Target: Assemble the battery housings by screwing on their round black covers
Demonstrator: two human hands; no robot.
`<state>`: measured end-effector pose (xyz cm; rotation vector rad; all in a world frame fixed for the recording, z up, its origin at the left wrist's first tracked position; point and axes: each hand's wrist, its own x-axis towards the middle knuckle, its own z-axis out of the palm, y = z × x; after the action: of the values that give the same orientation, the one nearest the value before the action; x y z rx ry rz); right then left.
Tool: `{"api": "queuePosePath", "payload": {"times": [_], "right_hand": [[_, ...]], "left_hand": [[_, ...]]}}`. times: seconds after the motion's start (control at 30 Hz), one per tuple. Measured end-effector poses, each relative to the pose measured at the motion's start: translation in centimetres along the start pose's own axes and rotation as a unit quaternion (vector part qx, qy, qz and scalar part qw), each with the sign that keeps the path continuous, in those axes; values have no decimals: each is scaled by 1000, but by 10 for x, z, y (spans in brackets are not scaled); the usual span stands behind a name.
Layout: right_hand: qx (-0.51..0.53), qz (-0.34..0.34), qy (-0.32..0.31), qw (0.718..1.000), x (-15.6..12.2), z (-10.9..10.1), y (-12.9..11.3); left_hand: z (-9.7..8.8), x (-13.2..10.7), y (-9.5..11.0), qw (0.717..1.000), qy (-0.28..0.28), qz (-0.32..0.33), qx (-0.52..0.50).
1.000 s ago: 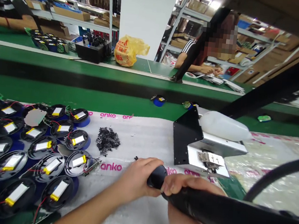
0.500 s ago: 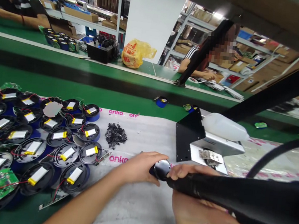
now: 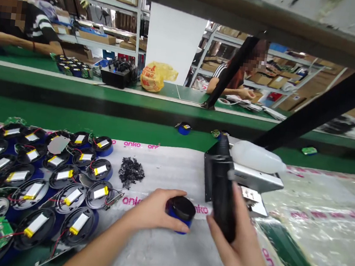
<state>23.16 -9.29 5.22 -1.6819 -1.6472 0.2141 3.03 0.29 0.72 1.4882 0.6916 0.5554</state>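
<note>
From where I stand, well to the left of the squat round unit with blue sides and a black top (image 3: 182,210), crowded rows of blue-sided round housings (image 3: 41,189) sit on the green counter (image 3: 289,248), white-and-yellow rectangular packs showing; grouped like that, I'd guess, to keep them together within reach. Closer to the unit, beyond it and to its left, a loose heap of black flaky scraps (image 3: 131,172) lies on the white, pink-lettered plastic sheet (image 3: 167,166), probably kept there to leave working room. The left grip (image 3: 152,209) wraps the unit from its left side, spread only as wide as its body and pressed against it, seemingly to steady it black side up. The unit therefore sits within the left grip, and left of and apart from the right grip (image 3: 240,238). Just right of the unit, a long black handheld tool (image 3: 223,198), blurred, stands nearly upright with the right grip closed around it, likely for control. Farther right and beyond the unit is a black-and-silver metal apparatus (image 3: 257,176) topped by a white plastic bottle (image 3: 256,156).
</note>
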Motion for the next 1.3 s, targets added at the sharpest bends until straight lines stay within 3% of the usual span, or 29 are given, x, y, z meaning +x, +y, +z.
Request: {"api": "queuePosePath", "payload": {"times": [0.13, 0.27, 0.4, 0.57, 0.8, 0.9, 0.97, 1.0, 1.03, 1.1, 1.17, 1.23, 1.3], "right_hand": [[-65, -52, -97, 992, 0, 19, 22], [-113, -79, -114, 984, -3, 40, 46], [-154, -113, -122, 974, -11, 55, 63], [-154, -129, -103, 974, -9, 55, 59], [-152, -130, -83, 976, -6, 56, 57], [-158, -129, -66, 977, -8, 57, 57], [-164, -131, -58, 976, -8, 57, 56], [-169, -133, -55, 975, -8, 57, 55], [-175, -136, -50, 974, -7, 57, 55], [-186, -144, -40, 971, -6, 58, 55], [-194, -150, -35, 969, -7, 60, 58], [-197, -151, -31, 968, -9, 64, 62], [-200, -153, -25, 968, -10, 69, 66]], "left_hand": [[-4, -8, -4, 995, -21, -29, -96], [-9, -16, -2, 988, -30, -33, -147], [-16, -18, 12, 980, -22, -25, -195], [-25, -15, 30, 974, -18, -22, -224], [-17, -8, 18, 959, -78, 24, -272], [-17, -8, 35, 973, -92, 59, -202], [-25, -4, 58, 997, -70, 36, -23], [-32, 1, 71, 992, -48, 7, 116], [-41, 8, 82, 964, -18, -29, 264], [-64, 30, 96, 853, 54, -102, 509], [-90, 57, 99, 782, 124, -147, 593], [-115, 83, 94, 740, 177, -185, 621], [-132, 103, 89, 711, 196, -216, 639]]}}
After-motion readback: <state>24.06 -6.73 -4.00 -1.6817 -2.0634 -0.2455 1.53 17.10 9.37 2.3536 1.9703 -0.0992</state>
